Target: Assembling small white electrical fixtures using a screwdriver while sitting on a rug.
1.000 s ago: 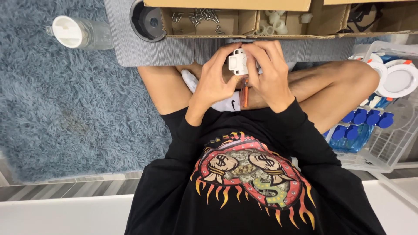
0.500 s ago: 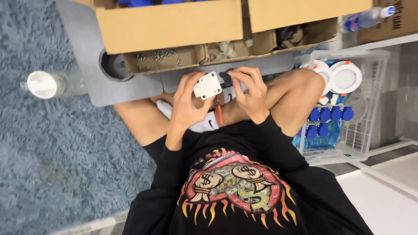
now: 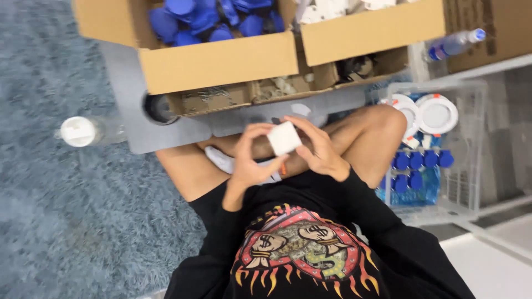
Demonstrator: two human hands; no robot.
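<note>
A small white square part is held between both hands above my crossed legs. My left hand grips its left edge with thumb and fingers. My right hand cups its right side. A slim orange tool pokes out just below the hands, against my leg. I sit on the floor in a black printed shirt. The underside of the white part is hidden.
A cardboard box of blue caps and a second box stand ahead on a grey board. A clear bin at right holds white round fixtures and blue parts. A capped bottle lies on the blue shag rug at left.
The view has tilted up and shifted, showing more of the boxes. The white part has been turned in my hands so a plain flat face shows; both hands stay on it.
</note>
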